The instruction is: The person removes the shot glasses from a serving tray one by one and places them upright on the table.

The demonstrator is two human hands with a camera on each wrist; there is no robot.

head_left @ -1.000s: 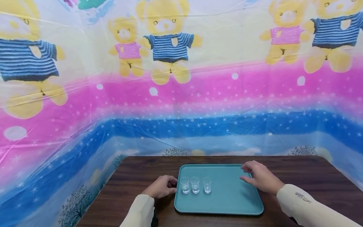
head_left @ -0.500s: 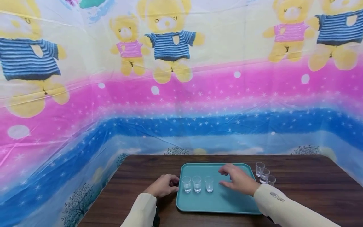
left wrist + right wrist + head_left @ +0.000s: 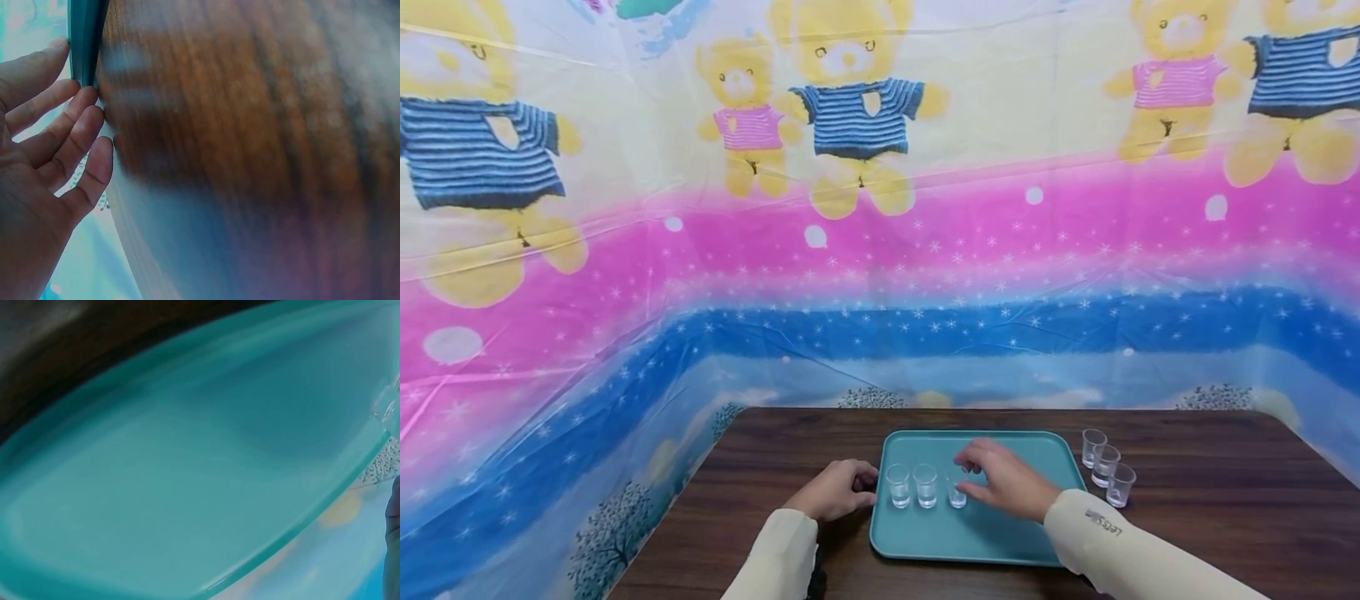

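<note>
My left hand (image 3: 833, 490) rests at the left rim of a teal tray (image 3: 1000, 542), its thumb and fingertips at the edge. In the left wrist view those fingers (image 3: 84, 134) are loosely bent beside the tray rim (image 3: 87, 37). Three small clear shot glasses stand upright in a row on the tray: a left one (image 3: 898, 492), a middle one (image 3: 926, 492) and a right one (image 3: 957, 500). Over that right glass is my right hand (image 3: 1003, 479), thumb and fingers spread around its upper part, which they partly hide. The right wrist view catches a glass (image 3: 389, 406) at its edge.
Another three clear shot glasses stand close together on the dark wooden table (image 3: 1195, 533), right of the tray: a rear one (image 3: 1093, 450), a central one (image 3: 1104, 468) and a front one (image 3: 1121, 487). A bear-print curtain (image 3: 985, 333) surrounds the table's back and sides.
My right hand has moved left from the tray's right rim to the rightmost glass on it, uncovering the three glasses beside the tray. The left hand stays at the left rim.
</note>
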